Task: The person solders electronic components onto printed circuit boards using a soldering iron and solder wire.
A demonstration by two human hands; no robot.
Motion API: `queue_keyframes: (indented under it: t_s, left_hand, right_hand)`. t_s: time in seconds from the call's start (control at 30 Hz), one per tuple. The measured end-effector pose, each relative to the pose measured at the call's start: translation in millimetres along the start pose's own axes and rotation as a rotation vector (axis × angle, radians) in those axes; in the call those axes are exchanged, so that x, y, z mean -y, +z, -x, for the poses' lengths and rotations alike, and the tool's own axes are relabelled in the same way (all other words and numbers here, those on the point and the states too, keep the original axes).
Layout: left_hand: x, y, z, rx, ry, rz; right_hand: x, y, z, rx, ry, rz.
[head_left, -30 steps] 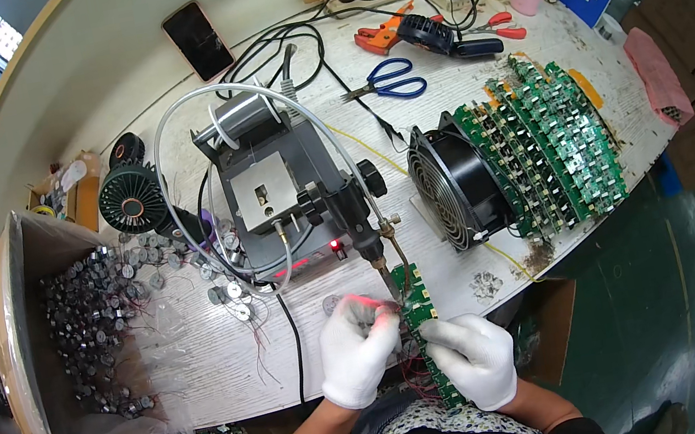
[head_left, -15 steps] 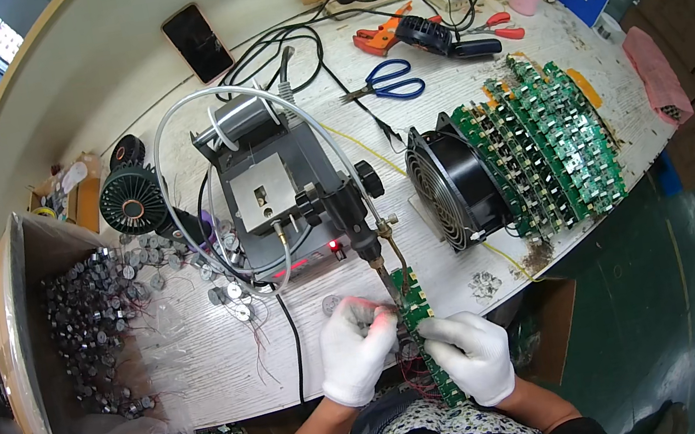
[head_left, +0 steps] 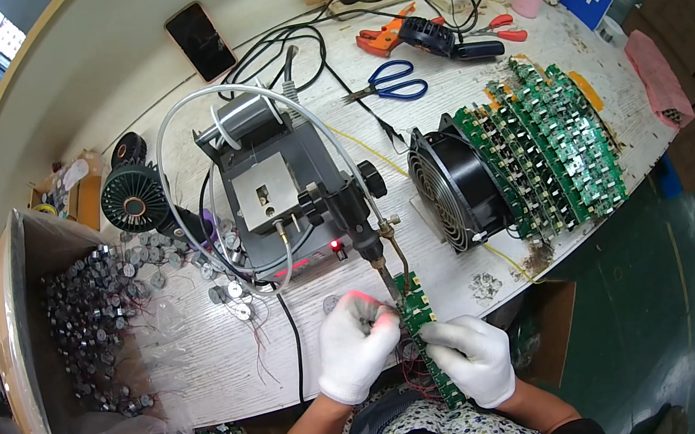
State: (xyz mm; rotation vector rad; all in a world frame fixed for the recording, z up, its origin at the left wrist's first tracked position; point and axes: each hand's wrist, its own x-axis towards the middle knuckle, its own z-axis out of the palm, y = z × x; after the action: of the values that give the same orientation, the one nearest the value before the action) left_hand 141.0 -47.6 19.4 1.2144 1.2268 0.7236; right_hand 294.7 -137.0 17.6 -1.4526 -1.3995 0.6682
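Observation:
A long green circuit board strip (head_left: 416, 300) lies under the tip of the soldering iron (head_left: 380, 269), which is clamped in a stand on the soldering machine (head_left: 280, 178). My right hand (head_left: 473, 357), white-gloved, grips the strip's right edge with bent fingers. My left hand (head_left: 354, 346), also gloved, is pinched closed beside the tip at the strip's left edge. Red light falls on its fingertips. What sits in that pinch is mostly hidden; a small grey piece shows near the fingers. Thin red wires (head_left: 414, 371) hang along the strip below the hands.
A black fan (head_left: 458, 183) and rows of green circuit boards (head_left: 553, 143) stand on the right. On the left is a plastic-lined box (head_left: 22, 349) of small round wired parts. Blue scissors (head_left: 394, 83), orange pliers (head_left: 379, 39), a phone (head_left: 200, 42) and cables lie toward the back.
Both hands stay at the board almost unmoved. The left fingers shift very slightly by the iron tip, and the whole view moves a little.

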Motion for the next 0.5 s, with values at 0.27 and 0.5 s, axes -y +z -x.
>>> queue_keyframes:
  t_s: [0.27,0.5]
  left_hand:
    - [-20.9,-2.7,-1.6,0.073,0.019,-0.148]
    - [-28.7,-1.3,-1.5,0.079,0.055,-0.236]
  right_hand:
    - [-0.2,-2.2,-1.8,-0.002,-0.107,0.082]
    - [-2.8,-1.9,-0.3,0.003,-0.119,0.086]
